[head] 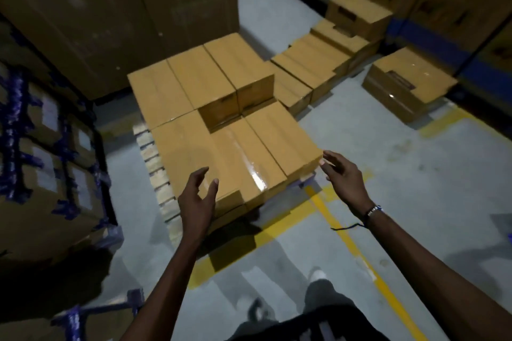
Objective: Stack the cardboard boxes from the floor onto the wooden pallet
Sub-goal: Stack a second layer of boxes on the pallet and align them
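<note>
A wooden pallet [155, 171] lies on the grey floor with several tan cardboard boxes [199, 83] stacked on it. The nearest box [238, 158] has shiny tape along its top. My left hand [198, 196] hovers over that box's near left corner, fingers spread and holding nothing. My right hand [342, 174] hangs just off the stack's near right corner, fingers straight and empty. More cardboard boxes [310, 66] sit in a row on the floor behind the pallet to the right, and a separate one [407, 83] stands further right.
Tall wrapped cartons with blue strapping [47, 152] stand close on the left. Big cartons [116, 8] rise behind the pallet. A blue rack beam [443, 44] runs along the right back. Yellow floor lines [354, 246] cross below my hands. My legs [318, 310] show at the bottom.
</note>
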The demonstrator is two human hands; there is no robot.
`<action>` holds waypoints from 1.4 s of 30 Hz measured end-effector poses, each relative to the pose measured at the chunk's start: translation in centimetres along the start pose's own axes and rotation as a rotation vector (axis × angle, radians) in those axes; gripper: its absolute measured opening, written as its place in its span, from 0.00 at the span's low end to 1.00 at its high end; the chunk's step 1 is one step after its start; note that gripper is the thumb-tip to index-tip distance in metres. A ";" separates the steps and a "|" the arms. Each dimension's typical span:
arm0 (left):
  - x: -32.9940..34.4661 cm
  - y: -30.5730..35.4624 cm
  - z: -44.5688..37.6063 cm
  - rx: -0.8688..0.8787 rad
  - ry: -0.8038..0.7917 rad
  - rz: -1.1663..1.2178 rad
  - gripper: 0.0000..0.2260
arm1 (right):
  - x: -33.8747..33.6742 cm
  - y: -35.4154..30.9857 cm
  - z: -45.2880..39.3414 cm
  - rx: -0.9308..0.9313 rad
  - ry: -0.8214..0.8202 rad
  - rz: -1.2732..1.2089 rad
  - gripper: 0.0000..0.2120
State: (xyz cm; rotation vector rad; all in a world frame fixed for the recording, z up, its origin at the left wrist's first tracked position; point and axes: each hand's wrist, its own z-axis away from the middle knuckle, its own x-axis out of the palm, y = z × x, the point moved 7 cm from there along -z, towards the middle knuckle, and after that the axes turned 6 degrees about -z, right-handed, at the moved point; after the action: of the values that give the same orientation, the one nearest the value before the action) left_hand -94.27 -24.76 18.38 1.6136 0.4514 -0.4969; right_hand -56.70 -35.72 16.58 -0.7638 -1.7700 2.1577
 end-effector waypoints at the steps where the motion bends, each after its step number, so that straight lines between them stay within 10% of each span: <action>1: 1.3 1.3 0.0 0.011 -0.024 0.011 0.16 | -1.9 0.2 -0.1 0.000 0.034 -0.022 0.19; 19: 32.1 27.4 -0.7 0.149 -0.319 0.292 0.10 | -34.6 5.4 -5.5 0.106 0.475 -0.295 0.15; 42: 66.1 46.8 -24.8 0.175 -0.611 0.390 0.10 | -53.2 6.3 -34.4 0.170 0.755 -0.363 0.12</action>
State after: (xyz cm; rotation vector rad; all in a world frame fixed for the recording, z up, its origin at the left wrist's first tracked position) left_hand -12.01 -4.60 21.67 1.5678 -0.3669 -0.7052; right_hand 6.89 -35.19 18.80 -0.9535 -1.1976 1.4736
